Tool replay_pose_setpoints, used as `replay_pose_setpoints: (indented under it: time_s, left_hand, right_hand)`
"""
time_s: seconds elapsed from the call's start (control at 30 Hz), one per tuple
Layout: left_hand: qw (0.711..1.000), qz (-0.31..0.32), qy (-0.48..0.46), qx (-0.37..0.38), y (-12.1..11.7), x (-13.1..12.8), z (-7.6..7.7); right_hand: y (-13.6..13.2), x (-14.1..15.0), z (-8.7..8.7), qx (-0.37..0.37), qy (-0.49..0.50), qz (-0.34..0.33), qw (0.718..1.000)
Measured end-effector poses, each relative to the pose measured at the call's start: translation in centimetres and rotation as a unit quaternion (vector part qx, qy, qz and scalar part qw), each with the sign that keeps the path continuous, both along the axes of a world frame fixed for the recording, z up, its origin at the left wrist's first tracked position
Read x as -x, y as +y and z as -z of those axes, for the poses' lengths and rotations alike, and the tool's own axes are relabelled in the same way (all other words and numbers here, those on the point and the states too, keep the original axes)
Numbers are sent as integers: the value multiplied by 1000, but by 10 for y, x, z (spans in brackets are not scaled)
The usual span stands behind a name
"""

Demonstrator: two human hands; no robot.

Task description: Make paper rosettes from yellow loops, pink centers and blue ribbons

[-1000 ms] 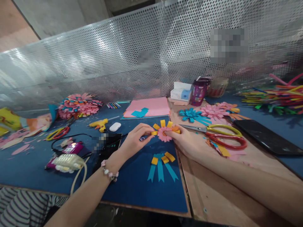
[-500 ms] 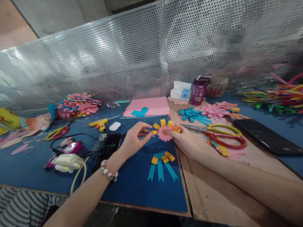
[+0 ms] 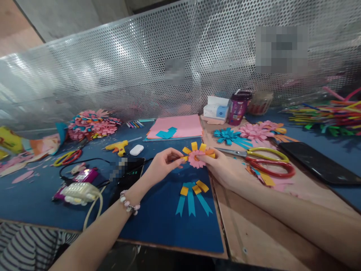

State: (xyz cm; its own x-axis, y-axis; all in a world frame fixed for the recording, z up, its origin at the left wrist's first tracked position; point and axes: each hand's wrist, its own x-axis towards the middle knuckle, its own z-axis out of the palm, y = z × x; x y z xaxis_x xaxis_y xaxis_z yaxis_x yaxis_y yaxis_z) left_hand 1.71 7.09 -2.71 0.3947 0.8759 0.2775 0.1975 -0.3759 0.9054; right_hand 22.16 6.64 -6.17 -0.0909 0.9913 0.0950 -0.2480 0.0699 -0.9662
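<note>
Between my hands, above the blue mat, is a paper flower (image 3: 195, 159) with a pink centre and yellow looped petals round it. My right hand (image 3: 220, 165) grips the flower's right side between thumb and fingers. On its left side, my left hand (image 3: 168, 162) is closed in a pinch on a yellow petal loop (image 3: 184, 158). Below the hands lie blue paper ribbon tails (image 3: 191, 203) with notched ends, and several loose yellow paper loops (image 3: 202, 186) rest across their tops.
Scissors (image 3: 266, 162) with red and yellow handles lie right of my right hand, beside a black phone (image 3: 318, 162). A yellow glue gun (image 3: 119, 147) and a white case (image 3: 137, 150) lie left. Behind are pink paper sheets (image 3: 180, 127), a purple cup (image 3: 238, 109) and finished flowers (image 3: 255, 131).
My left fingers have moved slightly right and closed on the yellow petal at the flower's left edge. My right hand still holds the flower in the same place.
</note>
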Motion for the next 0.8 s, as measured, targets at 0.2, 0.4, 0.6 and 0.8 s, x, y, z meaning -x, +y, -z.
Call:
replay_pose_setpoints:
  time_s: [0.2,0.4,0.6,0.8]
  left_hand:
    - [1000,-9,6,-18,0,1,1]
    - [1000,0,-6,-15,2,2,2]
    - [1000,5,-1,-8,3,3,2]
    - [1000,5,-1,-1,1,3,1]
  right_hand:
    - [-1,1,-1,3,11,-14,1000]
    - [0,1,1,7,22,-28,999]
    - [0,0,0,6,33,-45,998]
    - [0,2,-2,9,32,-36,999]
